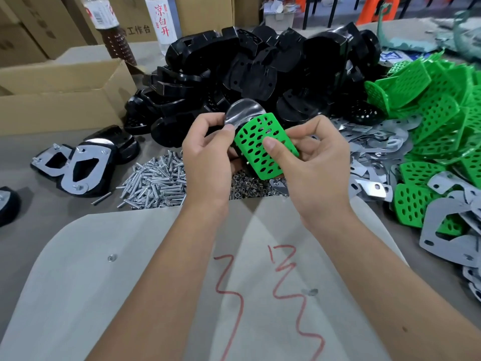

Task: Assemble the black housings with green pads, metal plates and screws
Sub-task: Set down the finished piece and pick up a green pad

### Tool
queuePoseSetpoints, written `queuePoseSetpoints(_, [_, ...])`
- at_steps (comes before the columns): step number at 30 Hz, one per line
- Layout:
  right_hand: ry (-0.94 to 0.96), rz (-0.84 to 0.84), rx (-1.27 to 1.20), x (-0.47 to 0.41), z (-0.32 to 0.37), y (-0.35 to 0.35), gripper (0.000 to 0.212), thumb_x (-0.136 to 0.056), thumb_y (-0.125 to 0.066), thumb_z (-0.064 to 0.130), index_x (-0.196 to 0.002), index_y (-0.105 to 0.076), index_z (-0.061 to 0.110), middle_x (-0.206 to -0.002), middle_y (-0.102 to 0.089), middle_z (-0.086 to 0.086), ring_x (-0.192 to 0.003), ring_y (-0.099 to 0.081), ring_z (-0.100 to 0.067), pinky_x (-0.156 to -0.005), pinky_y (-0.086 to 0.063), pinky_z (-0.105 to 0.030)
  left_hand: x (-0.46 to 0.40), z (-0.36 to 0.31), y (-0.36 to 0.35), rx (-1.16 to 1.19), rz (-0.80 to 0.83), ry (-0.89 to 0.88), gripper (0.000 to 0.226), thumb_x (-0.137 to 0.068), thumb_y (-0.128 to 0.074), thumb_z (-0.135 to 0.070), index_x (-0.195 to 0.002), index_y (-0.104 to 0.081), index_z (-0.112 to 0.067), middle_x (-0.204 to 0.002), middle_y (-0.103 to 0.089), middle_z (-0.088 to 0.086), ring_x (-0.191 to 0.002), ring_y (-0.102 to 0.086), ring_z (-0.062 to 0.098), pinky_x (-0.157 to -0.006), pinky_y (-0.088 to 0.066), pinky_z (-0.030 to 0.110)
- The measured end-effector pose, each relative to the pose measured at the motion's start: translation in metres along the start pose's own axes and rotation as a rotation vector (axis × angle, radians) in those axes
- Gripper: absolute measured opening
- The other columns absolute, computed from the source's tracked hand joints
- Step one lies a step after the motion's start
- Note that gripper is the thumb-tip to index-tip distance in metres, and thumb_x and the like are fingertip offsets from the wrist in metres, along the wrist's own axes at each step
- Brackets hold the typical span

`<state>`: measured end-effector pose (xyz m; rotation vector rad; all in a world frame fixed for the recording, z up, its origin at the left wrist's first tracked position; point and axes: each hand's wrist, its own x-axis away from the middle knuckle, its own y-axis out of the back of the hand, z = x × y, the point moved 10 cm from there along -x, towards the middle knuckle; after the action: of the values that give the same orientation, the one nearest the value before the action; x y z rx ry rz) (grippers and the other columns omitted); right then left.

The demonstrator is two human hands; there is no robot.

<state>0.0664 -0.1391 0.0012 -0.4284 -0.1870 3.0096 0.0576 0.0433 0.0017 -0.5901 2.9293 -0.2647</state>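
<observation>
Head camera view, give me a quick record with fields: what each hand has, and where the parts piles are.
left hand: left hand pinches a shiny metal plate
right hand: right hand holds a green pad, thumb on its face
black housings: pile behind the hands
screws: heap left of the hands
green pads: pile at right
metal plates: scattered at right
finished units: two at left

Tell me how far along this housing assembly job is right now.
Early. A few finished housings with plates screwed on lie at the left. In hand: the left hand and right hand hold a green pad against a black housing, with a shiny plate behind it. Left: big piles of black housings, green pads, metal plates and screws.
</observation>
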Motion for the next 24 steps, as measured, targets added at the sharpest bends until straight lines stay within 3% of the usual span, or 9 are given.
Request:
queuePoseSetpoints(3, [-0.012, -0.048, 0.058, -0.001, -0.004, 0.005, 0.031, -0.086, -0.086, 0.016, -0.087, -0.056, 0.012, -0.081, -0.078, -0.012, -0.075, -0.078, -0.032, -0.055, -0.061, -0.058, 0.002, -0.004, -0.002, -0.032, 0.005, -0.041, 0.015, -0.1, -0.055, -0.011, -0.096, -0.067, -0.018, -0.092, -0.068, 0.02, -0.085, -0.062, 0.03, -0.071, -0.059, 0.047])
queuePoseSetpoints(7, [-0.063, -0.123, 0.149, -0.001, -0.012, 0.013, 0.037, -0.08, -0.09, 0.029, -0.081, -0.056, 0.017, -0.081, -0.074, -0.018, -0.072, -0.078, -0.03, -0.053, -0.063, -0.048, 0.005, -0.005, -0.004, -0.058, -0.007, -0.057, 0.012, -0.102, -0.056, -0.01, -0.097, -0.066, -0.015, -0.088, -0.072, 0.008, -0.085, -0.065, 0.03, -0.075, -0.059, 0.051])
queuePoseSetpoints(11, [-0.06, -0.162, 0.298, -0.002, -0.008, 0.016, 0.036, -0.078, -0.091, 0.037, -0.08, -0.06, 0.02, -0.081, -0.072, -0.01, -0.072, -0.075, -0.027, -0.053, -0.062, -0.043, 0.005, -0.002, -0.001, -0.067, -0.033, -0.047, 0.013, -0.102, -0.056, -0.012, -0.096, -0.067, -0.015, -0.098, -0.073, 0.02, -0.097, -0.068, 0.048, -0.081, -0.058, 0.064])
queuePoseSetpoints(14, [-0.018, -0.171, 0.406, -0.002, 0.002, 0.015, 0.034, -0.077, -0.091, 0.042, -0.078, -0.064, 0.021, -0.074, -0.071, 0.006, -0.071, -0.071, -0.013, -0.066, -0.061, -0.044, 0.006, -0.002, 0.0, -0.078, -0.043, -0.059, 0.007, -0.097, -0.063, -0.019, -0.092, -0.067, -0.016, -0.088, -0.074, 0.01, -0.087, -0.071, 0.036, -0.082, -0.057, 0.064])
queuePoseSetpoints(16, [0.001, -0.165, 0.441, -0.002, 0.006, 0.014, 0.033, -0.077, -0.09, 0.043, -0.077, -0.065, 0.022, -0.072, -0.068, 0.01, -0.068, -0.066, -0.006, -0.067, -0.058, -0.032, 0.005, -0.001, 0.002, -0.093, -0.06, -0.063, 0.009, -0.092, -0.069, -0.026, -0.09, -0.067, -0.018, -0.086, -0.073, 0.007, -0.083, -0.069, 0.025, -0.08, -0.058, 0.059])
queuePoseSetpoints(19, [0.028, -0.133, 0.521, -0.003, 0.011, 0.011, 0.033, -0.075, -0.09, 0.045, -0.075, -0.066, 0.023, -0.071, -0.066, 0.011, -0.07, -0.063, -0.005, -0.062, -0.047, -0.016, 0.004, 0.004, 0.006, -0.085, -0.099, -0.042, 0.017, -0.086, -0.071, -0.031, -0.089, -0.066, -0.015, -0.084, -0.07, 0.007, -0.08, -0.063, 0.021, -0.075, -0.053, 0.049])
queuePoseSetpoints(24, [0.004, -0.076, 0.614, -0.004, 0.007, 0.008, 0.04, -0.073, -0.089, 0.053, -0.066, -0.065, 0.022, -0.061, -0.064, 0.01, -0.061, -0.061, -0.007, -0.055, -0.045, -0.027, 0.004, 0.004, 0.008, -0.085, -0.099, -0.045, 0.014, -0.085, -0.072, -0.026, -0.092, -0.067, -0.014, -0.088, -0.074, 0.009, -0.084, -0.069, 0.022, -0.084, -0.059, 0.056])
